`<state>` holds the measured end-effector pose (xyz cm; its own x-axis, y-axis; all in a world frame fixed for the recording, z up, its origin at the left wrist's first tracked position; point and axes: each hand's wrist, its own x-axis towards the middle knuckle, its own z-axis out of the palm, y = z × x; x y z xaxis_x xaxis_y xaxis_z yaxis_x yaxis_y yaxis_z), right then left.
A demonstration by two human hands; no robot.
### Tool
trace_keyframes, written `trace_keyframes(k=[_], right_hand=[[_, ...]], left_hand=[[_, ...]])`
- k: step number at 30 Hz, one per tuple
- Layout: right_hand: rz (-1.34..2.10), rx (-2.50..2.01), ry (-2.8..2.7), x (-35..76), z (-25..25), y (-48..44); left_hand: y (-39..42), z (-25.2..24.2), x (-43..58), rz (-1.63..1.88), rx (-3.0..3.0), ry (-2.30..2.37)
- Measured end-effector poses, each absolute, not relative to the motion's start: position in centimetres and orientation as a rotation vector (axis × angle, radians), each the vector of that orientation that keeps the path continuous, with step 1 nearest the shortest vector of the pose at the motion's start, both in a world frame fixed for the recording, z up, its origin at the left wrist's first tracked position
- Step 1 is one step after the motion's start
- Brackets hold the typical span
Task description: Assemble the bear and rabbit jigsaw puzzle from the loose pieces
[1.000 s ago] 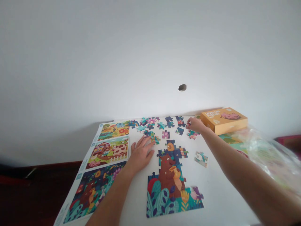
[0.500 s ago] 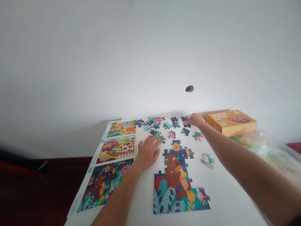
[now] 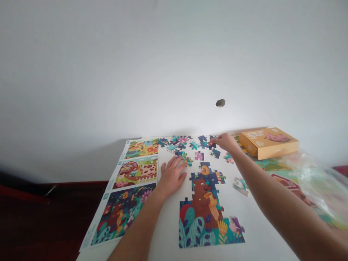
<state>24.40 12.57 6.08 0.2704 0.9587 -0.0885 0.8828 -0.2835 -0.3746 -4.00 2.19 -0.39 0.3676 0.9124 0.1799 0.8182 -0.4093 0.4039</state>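
A partly joined jigsaw puzzle (image 3: pixel 201 217) with a brown bear on it lies flat on the white table (image 3: pixel 168 232). My left hand (image 3: pixel 172 177) rests to its upper left, fingers spread, with the fingertips by a green and yellow puzzle piece (image 3: pixel 187 159). At the back of the table, the fingers of my right hand (image 3: pixel 226 142) are pinched on a dark puzzle piece with red on it (image 3: pixel 211 144). Close to that hand lie a dark blue piece (image 3: pixel 215 153) and a pink piece (image 3: pixel 199 156). My right forearm partly covers a colourful piece (image 3: pixel 228 158).
On the left is a picture sheet (image 3: pixel 136 174) showing three scenes. Several loose pieces (image 3: pixel 179 141) are heaped along the back. A yellow puzzle box (image 3: pixel 269 142) and clear plastic wrap (image 3: pixel 315 177) over farm pictures are at the right. Behind stands a white wall (image 3: pixel 163 72).
My right hand has moved left and a little nearer, from beside the box onto the dark piece with red. My left hand stays in place. The view has shifted slightly.
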Motion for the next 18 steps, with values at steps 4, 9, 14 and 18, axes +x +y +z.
trace_keyframes(k=[4,9,14,18], right_hand=[[0.84,-1.692,-1.713,19.5,5.6,6.4],[0.893,-1.437,-1.878,16.0,2.8,1.3],[0.646,-1.388,-2.09,16.7,1.1,1.3],[0.627,-1.384,-2.029,17.0,0.9,1.5]], left_hand=[[2.5,0.4,-4.0,0.98,2.132,1.429],[2.5,1.4,-4.3,0.901,1.706,1.272],[2.5,1.1,-4.8,0.662,1.858,1.237],[2.3,1.9,-5.0,0.582,1.897,1.224]])
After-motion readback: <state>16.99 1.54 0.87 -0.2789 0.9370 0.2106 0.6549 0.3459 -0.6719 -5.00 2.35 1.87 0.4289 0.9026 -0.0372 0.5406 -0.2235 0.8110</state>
